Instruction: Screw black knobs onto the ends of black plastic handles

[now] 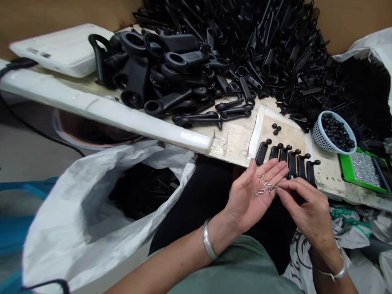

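Observation:
My left hand (249, 198) is held palm up with its fingers stretched out flat, and several small silver screws (265, 187) lie loose across the palm and fingers. At the fingertips of that palm, my right hand (308, 208) has thumb and forefinger pinched together on one screw (276, 186). Just beyond both hands, a row of short black crank handles (292, 163) with round knobs lies at the table's edge, their near ends partly covered by my fingers. Behind the row sit a few loose black knobs (275, 129) on a pale sheet (260, 128).
Black plastic parts (245, 45) are heaped across the back. At right stand a pale-blue basket (318, 136) of black balls and a green tray (345, 169) of small silver pieces. A white padded edge (122, 116) borders the table; an open white sack (70, 216) stands below left.

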A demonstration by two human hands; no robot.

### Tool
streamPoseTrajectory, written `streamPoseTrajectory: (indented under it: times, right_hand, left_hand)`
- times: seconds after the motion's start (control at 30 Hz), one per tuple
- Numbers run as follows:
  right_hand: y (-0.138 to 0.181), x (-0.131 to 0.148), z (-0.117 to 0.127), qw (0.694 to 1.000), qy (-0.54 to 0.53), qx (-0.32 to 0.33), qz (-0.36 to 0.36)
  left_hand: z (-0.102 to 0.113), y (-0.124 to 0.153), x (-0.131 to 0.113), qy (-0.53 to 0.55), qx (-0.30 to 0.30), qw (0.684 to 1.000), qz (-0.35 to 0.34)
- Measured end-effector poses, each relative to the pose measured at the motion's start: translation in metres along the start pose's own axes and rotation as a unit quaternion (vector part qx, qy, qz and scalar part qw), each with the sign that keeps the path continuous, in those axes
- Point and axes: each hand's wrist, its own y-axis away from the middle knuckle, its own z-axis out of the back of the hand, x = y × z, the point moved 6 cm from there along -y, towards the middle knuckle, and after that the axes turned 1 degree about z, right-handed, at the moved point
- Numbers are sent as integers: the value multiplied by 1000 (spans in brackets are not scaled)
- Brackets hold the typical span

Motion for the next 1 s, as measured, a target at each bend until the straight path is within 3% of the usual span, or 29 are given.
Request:
streamPoseTrajectory:
  times: [0.17, 0.27, 0.47, 0.87, 1.0]
  right_hand:
    - [-24, -15, 21, 998, 39, -46, -31]
    - [-47, -29, 26, 992, 98, -82, -11]
    - [-78, -50, 13, 988, 138, -54, 30]
    - [-78, -49, 5, 973, 224, -16, 44]
    - [-67, -23, 19, 989, 137, -12, 53]
  left_hand:
    - [5, -1, 1, 5, 1, 1000, 13]
    - [5, 1, 5, 3, 11, 999, 36]
    - [7, 4, 7, -5, 8, 999, 48]
    - [3, 3, 1, -7, 11, 999, 38]
    - [1, 2, 1, -7, 21, 999, 35]
